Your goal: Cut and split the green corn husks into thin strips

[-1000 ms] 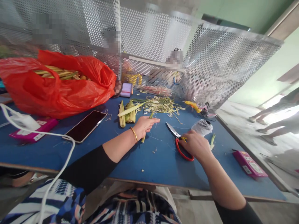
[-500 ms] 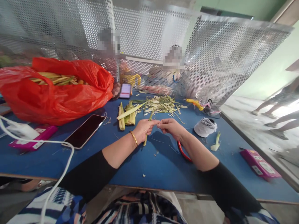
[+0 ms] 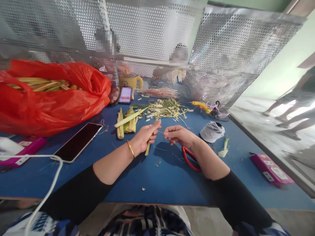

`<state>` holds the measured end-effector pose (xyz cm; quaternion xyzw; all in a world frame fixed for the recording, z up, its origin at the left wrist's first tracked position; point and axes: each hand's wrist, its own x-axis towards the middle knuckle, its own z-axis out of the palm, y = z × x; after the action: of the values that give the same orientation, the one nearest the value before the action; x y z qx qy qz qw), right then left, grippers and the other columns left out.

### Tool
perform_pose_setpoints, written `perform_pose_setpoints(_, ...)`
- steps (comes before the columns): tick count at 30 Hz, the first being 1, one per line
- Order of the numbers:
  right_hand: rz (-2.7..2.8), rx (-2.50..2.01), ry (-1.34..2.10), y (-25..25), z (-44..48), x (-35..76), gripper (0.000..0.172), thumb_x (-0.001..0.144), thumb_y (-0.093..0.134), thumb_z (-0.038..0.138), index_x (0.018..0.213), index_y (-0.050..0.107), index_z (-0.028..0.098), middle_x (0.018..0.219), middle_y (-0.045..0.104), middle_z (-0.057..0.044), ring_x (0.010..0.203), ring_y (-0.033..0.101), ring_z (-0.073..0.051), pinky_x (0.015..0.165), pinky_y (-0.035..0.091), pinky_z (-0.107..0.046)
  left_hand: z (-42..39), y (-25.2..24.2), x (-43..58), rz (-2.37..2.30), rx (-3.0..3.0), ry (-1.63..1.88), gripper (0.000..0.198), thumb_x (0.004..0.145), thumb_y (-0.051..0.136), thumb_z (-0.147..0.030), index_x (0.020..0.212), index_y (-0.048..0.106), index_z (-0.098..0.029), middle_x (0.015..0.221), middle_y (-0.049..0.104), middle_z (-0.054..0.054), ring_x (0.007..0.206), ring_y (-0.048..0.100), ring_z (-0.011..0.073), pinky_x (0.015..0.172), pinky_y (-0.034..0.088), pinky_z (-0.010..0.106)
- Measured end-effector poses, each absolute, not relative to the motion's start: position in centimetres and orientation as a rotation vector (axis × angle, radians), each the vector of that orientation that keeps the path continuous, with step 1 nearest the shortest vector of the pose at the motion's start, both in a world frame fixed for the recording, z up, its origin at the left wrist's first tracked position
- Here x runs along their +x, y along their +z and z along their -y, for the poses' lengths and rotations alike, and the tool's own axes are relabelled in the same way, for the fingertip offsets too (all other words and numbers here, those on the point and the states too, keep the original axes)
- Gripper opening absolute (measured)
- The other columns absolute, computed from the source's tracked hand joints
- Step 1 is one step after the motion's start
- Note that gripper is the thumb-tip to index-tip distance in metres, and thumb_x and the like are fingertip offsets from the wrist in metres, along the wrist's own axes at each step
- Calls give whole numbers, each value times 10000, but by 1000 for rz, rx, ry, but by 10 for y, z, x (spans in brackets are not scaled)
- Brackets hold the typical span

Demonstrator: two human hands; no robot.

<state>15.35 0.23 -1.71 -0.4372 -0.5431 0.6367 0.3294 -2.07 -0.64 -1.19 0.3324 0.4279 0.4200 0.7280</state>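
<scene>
My left hand (image 3: 148, 135) is closed around a thin green plant stalk (image 3: 147, 149), whose lower end sticks out below the fingers. A fine white thread (image 3: 161, 132) runs from it to my right hand (image 3: 177, 134), which pinches the thread between thumb and fingertips. Under my right wrist lie red-handled scissors (image 3: 191, 161), their blades not visible. To the right stands a spool of white thread (image 3: 212, 132), with a cut stalk piece (image 3: 223, 149) beside it. Beyond my left hand are thick pale-green stalk pieces (image 3: 128, 122) and a heap of plant trimmings (image 3: 165, 110).
A red plastic bag (image 3: 56, 109) full of stalks sits at the left, near a dark phone (image 3: 78, 141) and a white cable (image 3: 57, 173). A magenta box (image 3: 272, 169) lies right on the blue table (image 3: 169, 188). Behind the perforated screen (image 3: 145, 29) people sit.
My hands have drawn slightly apart, stretching the thread between them. The left index finger, extended before, is now curled, with the thumb up. The view has shifted, moving most things leftward.
</scene>
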Motion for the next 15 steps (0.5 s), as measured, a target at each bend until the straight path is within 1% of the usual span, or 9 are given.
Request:
perform_pose_setpoints(1,1414,-1164,1562,-16,-7,161,238,632,784,362,662,672,154,530,541,25,460,461,-91,517,455,-269,7,-10,-21,-928,711,929,283,805,744,-379,742,611,-137,480,392,-92,353,268,19,351,167,154)
perform_pose_setpoints(2,1373,-1206,1369,-15,-11,168,222,666,754,363,717,681,160,583,571,5,519,510,-119,582,484,-300,8,-9,-21,-923,688,926,260,858,686,-354,738,613,-135,491,414,-79,354,297,25,347,194,154)
perform_pose_setpoints(4,1323,-1353,801,-11,-17,182,222,734,699,323,892,694,168,809,661,-73,779,614,-207,785,500,-393,9,-7,-21,-931,655,918,253,934,556,-247,722,625,-127,512,461,-50,371,382,43,355,280,158)
perform_pose_setpoints(6,1378,-1492,228,-8,-17,190,301,764,674,262,1052,684,175,1069,667,-145,1072,579,-300,974,409,-499,11,-5,-20,-950,632,904,278,945,490,-169,729,658,-119,570,546,-7,439,505,68,415,402,174)
perform_pose_setpoints(8,1525,-1516,-143,-4,-12,190,285,812,633,239,1089,691,204,1149,659,-148,1171,530,-333,1055,318,-547,12,-4,-20,-967,612,884,278,938,487,-157,760,697,-114,662,633,38,538,601,95,503,492,198)
perform_pose_setpoints(9,1627,-1477,-232,-3,-8,187,249,849,600,242,1075,703,224,1135,670,-134,1162,537,-327,1061,311,-542,12,-4,-20,-979,605,874,275,934,493,-161,772,710,-114,686,650,47,562,617,100,529,509,203)
perform_pose_setpoints(11,1857,-1339,-289,-3,0,178,231,907,540,245,1051,721,252,1103,688,-107,1101,568,-293,1019,363,-488,12,-3,-21,-1006,600,851,280,930,504,-179,761,719,-115,642,627,36,529,590,94,514,499,197)
perform_pose_setpoints(13,2064,-1210,-271,-5,6,166,253,926,523,233,1084,719,257,1158,675,-101,1044,584,-262,928,421,-422,12,-2,-22,-1010,612,813,301,931,508,-201,725,709,-113,539,534,-2,448,506,77,459,458,186)
perform_pose_setpoints(15,2198,-1149,-238,-9,8,157,262,929,521,222,1103,717,246,1191,659,-109,977,594,-239,834,442,-375,11,-1,-23,-974,640,748,325,939,497,-218,703,694,-111,480,444,-34,399,429,65,421,417,176)
